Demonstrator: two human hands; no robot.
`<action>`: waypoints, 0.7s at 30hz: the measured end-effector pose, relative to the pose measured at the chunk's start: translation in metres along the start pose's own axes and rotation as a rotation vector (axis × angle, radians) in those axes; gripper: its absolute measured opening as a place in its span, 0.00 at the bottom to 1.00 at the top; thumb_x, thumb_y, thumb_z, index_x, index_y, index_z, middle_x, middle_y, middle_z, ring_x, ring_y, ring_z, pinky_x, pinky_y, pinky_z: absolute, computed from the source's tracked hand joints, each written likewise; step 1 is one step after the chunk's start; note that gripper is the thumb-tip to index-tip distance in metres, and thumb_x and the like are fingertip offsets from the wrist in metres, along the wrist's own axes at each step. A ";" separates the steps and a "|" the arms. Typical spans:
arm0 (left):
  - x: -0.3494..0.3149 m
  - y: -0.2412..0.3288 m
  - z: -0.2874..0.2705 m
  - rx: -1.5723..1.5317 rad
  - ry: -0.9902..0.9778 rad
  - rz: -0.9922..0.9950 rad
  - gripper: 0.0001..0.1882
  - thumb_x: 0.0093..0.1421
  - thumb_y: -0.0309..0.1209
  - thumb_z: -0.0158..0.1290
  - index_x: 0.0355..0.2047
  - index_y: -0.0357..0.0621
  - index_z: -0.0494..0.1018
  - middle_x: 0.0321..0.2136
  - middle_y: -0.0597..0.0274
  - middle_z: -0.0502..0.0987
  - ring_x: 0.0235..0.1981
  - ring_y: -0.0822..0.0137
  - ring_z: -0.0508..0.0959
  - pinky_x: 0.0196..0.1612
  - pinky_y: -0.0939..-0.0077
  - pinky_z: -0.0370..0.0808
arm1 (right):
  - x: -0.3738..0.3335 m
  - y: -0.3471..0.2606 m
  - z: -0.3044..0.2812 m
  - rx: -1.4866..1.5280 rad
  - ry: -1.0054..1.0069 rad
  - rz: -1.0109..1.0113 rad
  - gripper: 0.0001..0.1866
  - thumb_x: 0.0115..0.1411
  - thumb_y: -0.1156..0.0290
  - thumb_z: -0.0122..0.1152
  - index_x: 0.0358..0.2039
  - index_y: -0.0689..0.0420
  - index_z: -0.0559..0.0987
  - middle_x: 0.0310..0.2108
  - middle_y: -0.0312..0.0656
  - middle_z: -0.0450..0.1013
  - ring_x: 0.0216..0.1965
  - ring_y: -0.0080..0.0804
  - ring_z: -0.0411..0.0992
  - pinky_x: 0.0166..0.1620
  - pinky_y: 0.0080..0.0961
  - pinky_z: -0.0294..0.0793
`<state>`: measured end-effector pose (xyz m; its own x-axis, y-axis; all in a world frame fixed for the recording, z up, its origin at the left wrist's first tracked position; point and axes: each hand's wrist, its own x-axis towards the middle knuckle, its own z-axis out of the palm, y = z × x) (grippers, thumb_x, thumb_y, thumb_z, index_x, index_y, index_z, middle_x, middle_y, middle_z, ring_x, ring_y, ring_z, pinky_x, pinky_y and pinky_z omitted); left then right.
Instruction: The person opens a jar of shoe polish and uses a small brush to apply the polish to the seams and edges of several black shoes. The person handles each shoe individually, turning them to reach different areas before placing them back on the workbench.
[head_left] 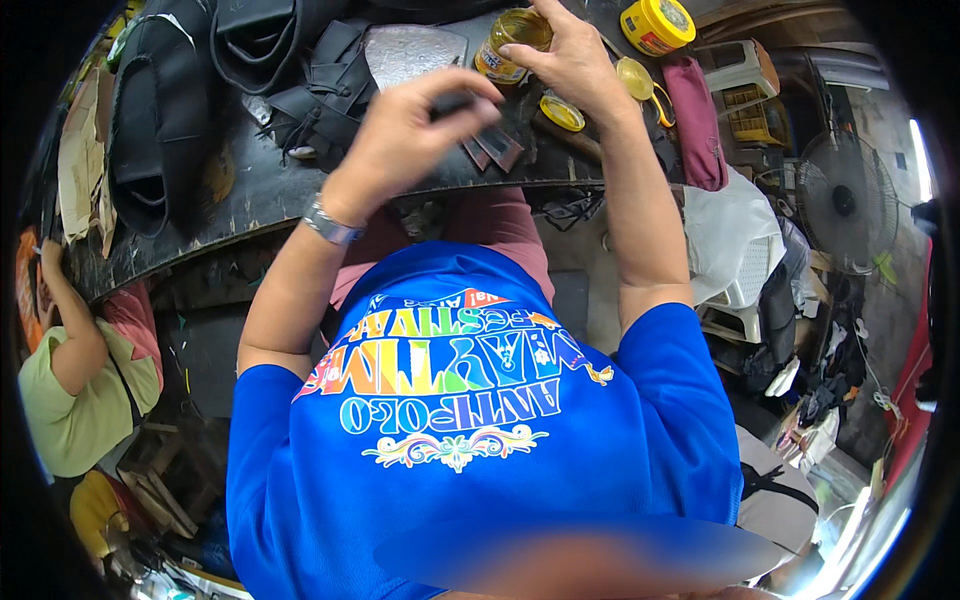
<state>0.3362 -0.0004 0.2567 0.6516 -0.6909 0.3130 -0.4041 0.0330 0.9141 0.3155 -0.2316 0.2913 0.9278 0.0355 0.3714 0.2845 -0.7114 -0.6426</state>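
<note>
My right hand has its thumb and fingers around a glass jar with a yellowish-brown inside, at the table's far side. My left hand, with a metal watch on the wrist, is raised over the table edge. Its fingers are curled together and slightly blurred; a dark patch shows between them, and I cannot make out what it is. Two flat brownish strips lie just right of it. A yellow lid rests below my right hand, and black strappy pieces lie beyond my left.
A silvery sheet and large black moulded pieces cover the table's left. A yellow tub and maroon pouch are at right. A fan stands beyond white plastic stools. Another person sits at far left.
</note>
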 end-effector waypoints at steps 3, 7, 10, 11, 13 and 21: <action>-0.001 0.004 0.039 0.344 -0.161 0.294 0.15 0.55 0.26 0.65 0.44 0.44 0.79 0.40 0.62 0.81 0.34 0.57 0.84 0.36 0.64 0.80 | -0.010 -0.001 0.002 0.158 0.078 0.144 0.43 0.53 0.78 0.70 0.69 0.61 0.62 0.52 0.48 0.73 0.56 0.34 0.72 0.60 0.30 0.71; 0.020 -0.010 0.067 0.650 -0.256 0.294 0.21 0.54 0.27 0.62 0.50 0.45 0.76 0.48 0.62 0.78 0.36 0.54 0.84 0.37 0.62 0.81 | -0.029 -0.016 0.001 0.461 0.382 0.134 0.46 0.52 0.84 0.70 0.70 0.58 0.59 0.45 0.40 0.72 0.48 0.27 0.73 0.53 0.25 0.75; 0.035 -0.022 0.075 0.750 -0.231 0.251 0.16 0.57 0.31 0.61 0.46 0.46 0.76 0.44 0.61 0.77 0.35 0.54 0.83 0.37 0.62 0.81 | -0.051 -0.025 -0.009 0.273 0.583 -0.040 0.43 0.54 0.83 0.69 0.69 0.55 0.61 0.48 0.43 0.72 0.51 0.29 0.71 0.55 0.27 0.73; 0.038 -0.026 0.076 0.769 -0.217 0.243 0.15 0.57 0.31 0.61 0.45 0.46 0.76 0.42 0.61 0.77 0.35 0.54 0.83 0.37 0.61 0.81 | -0.060 -0.027 -0.012 0.316 0.612 -0.077 0.42 0.56 0.81 0.72 0.68 0.58 0.61 0.51 0.45 0.71 0.55 0.33 0.70 0.59 0.32 0.72; 0.041 -0.031 0.076 0.763 -0.188 0.259 0.13 0.58 0.33 0.62 0.41 0.45 0.76 0.39 0.61 0.76 0.34 0.55 0.83 0.35 0.62 0.80 | -0.080 -0.026 -0.017 0.292 0.682 -0.067 0.39 0.56 0.78 0.72 0.67 0.58 0.64 0.50 0.45 0.70 0.54 0.33 0.69 0.57 0.31 0.72; 0.040 -0.035 0.070 0.803 -0.134 0.253 0.15 0.57 0.39 0.63 0.38 0.44 0.75 0.37 0.59 0.76 0.33 0.55 0.83 0.33 0.63 0.80 | -0.141 -0.014 0.004 0.253 0.706 0.113 0.50 0.50 0.85 0.72 0.70 0.59 0.53 0.56 0.47 0.64 0.55 0.34 0.69 0.60 0.30 0.71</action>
<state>0.3319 -0.0797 0.2199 0.4198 -0.8128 0.4038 -0.8927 -0.2896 0.3452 0.1819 -0.2238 0.2449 0.6037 -0.5467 0.5802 0.3221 -0.4984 -0.8049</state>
